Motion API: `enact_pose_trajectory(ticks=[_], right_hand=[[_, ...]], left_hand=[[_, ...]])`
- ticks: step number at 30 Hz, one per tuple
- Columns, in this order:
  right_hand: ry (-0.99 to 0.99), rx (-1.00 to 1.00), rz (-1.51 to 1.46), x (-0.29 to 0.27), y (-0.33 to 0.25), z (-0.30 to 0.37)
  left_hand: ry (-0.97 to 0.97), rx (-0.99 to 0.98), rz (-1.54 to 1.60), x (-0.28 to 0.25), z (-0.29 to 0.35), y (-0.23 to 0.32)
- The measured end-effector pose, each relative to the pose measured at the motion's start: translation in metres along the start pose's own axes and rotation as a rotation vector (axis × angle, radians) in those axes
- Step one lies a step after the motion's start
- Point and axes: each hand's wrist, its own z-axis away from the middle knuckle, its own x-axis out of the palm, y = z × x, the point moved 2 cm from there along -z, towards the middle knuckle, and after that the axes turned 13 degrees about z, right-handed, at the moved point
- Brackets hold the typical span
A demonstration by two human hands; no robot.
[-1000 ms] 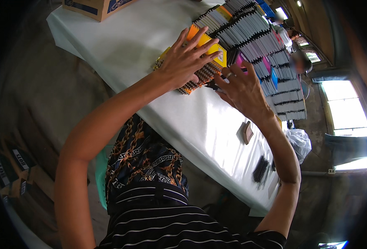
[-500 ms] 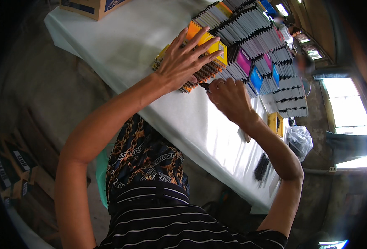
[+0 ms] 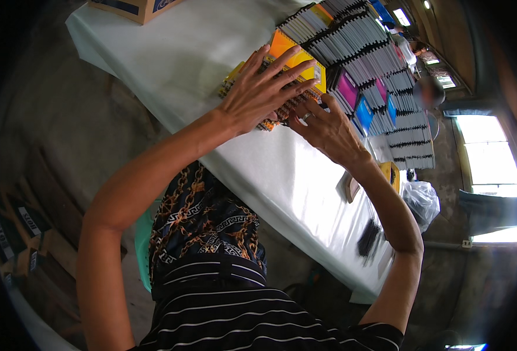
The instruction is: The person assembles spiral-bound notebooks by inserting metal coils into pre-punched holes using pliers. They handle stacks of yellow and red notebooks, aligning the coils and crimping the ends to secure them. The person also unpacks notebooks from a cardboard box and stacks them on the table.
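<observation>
On the white-covered table (image 3: 153, 55): one stack of wire-bound notebooks (image 3: 281, 43), orange-yellow cover uppermost, number of copies hidden by the hands. Beyond and to the right: several rows of black-bound notebooks (image 3: 352, 50), too many to count; among them, two magenta covers (image 3: 348, 90) and two blue covers (image 3: 364, 113). Also: one cardboard carton (image 3: 135, 7), far left, cut by the upper edge; one brown block (image 3: 350, 187); one yellow container (image 3: 391, 174), partly behind the forearm. Hands, two. Left hand (image 3: 251, 96): laid palm down over the orange-yellow stack, fingers straight and splayed. Right hand (image 3: 328, 131): one ring (image 3: 306, 117), wrist angled inward, fingers bent at the stack's bound edge; whether they grip anything cannot be told.
</observation>
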Motion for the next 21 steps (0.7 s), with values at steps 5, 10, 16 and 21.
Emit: enact_pose_trajectory(ticks=[5,10,16,21], right_hand=[[-0.781,0.189,-0.089,-0.015,-0.030,-0.022],[-0.337,0.181,0.037,-0.017,-0.014,-0.013],[-0.021,-0.001,-0.005,0.006,-0.013,-0.004],[-0.330,0.111,0.023,0.002,-0.032,-0.004]], left_hand=[[0.021,0.003,-0.072,0.005,0.004,-0.005],[0.052,0.021,-0.039,0.001,0.007,-0.001],[0.043,-0.001,-0.061,0.010,0.018,-0.006],[0.070,0.020,-0.106,0.014,0.017,-0.006]])
